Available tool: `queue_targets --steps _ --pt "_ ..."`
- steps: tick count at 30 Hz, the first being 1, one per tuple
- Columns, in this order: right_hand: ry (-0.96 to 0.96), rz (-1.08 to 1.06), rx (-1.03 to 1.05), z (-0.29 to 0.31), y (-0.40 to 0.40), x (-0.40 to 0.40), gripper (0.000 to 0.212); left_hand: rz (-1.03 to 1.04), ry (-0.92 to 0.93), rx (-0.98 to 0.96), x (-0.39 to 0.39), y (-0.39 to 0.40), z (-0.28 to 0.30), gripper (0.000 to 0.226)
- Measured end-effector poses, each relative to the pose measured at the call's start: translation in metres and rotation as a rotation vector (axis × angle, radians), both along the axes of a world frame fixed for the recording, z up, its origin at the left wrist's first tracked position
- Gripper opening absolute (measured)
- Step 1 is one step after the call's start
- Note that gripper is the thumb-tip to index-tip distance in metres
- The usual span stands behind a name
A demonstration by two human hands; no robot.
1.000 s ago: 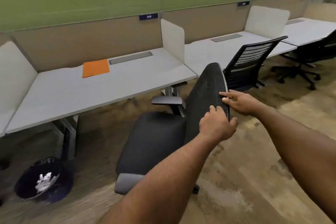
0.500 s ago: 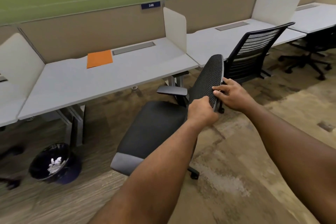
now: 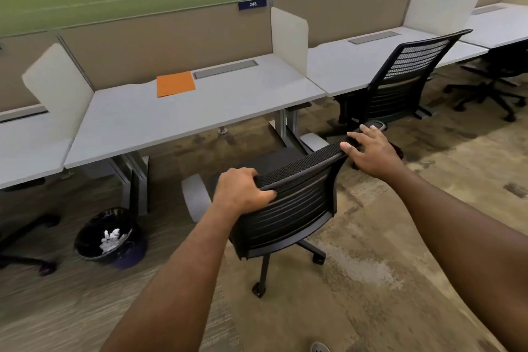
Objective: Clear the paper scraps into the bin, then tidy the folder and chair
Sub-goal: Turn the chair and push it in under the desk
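Observation:
A black mesh-backed office chair (image 3: 288, 208) stands on the floor in front of the grey desk (image 3: 177, 120), its back turned towards me. My left hand (image 3: 241, 190) grips the left end of the backrest's top edge. My right hand (image 3: 368, 148) lies over the right end of that edge, fingers curled on it. An orange folder (image 3: 175, 83) lies flat at the back of the desk. A black bin (image 3: 110, 237) with white paper scraps (image 3: 112, 238) inside sits on the floor under the desk's left leg.
White divider panels (image 3: 288, 37) separate the desks. A second black chair (image 3: 400, 80) stands at the desk to the right, a third (image 3: 497, 77) further right. Another chair's base (image 3: 25, 254) shows at far left. Open carpet lies behind me to the right.
The chair has swung round so its back now faces me instead of showing edge-on. Both hands moved apart along the top edge, and my view has shifted right and back.

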State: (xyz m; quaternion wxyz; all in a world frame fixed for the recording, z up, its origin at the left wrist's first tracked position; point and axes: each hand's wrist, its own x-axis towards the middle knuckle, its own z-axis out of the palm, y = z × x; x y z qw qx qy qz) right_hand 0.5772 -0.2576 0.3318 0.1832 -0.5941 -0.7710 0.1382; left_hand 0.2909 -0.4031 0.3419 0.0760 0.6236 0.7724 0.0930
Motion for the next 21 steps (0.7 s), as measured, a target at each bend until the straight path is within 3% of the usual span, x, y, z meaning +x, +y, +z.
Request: queue_targets --steps 3,9,12,16,21 --pt "-0.047 -0.072 -0.010 0.002 -0.017 -0.006 0.062 -0.002 0.019 0.031 -0.033 -0.021 0.000 0.083" --pt "0.106 -0.189 -0.062 0.003 -0.051 -0.024 0.063 -0.001 -0.033 0.070 -0.067 -0.065 0.002 0.095" --pt "0.082 -0.299 -0.001 0.007 -0.065 -0.032 0.070 -0.012 -0.039 0.101 -0.068 -0.088 0.002 0.103" --pt "0.005 -0.347 0.105 0.015 -0.076 -0.039 0.080 0.004 0.033 0.235 -0.067 -0.125 0.002 0.087" --pt "0.069 -0.313 0.155 0.019 -0.099 -0.050 0.083 0.081 0.048 0.358 -0.070 -0.168 -0.005 0.080"
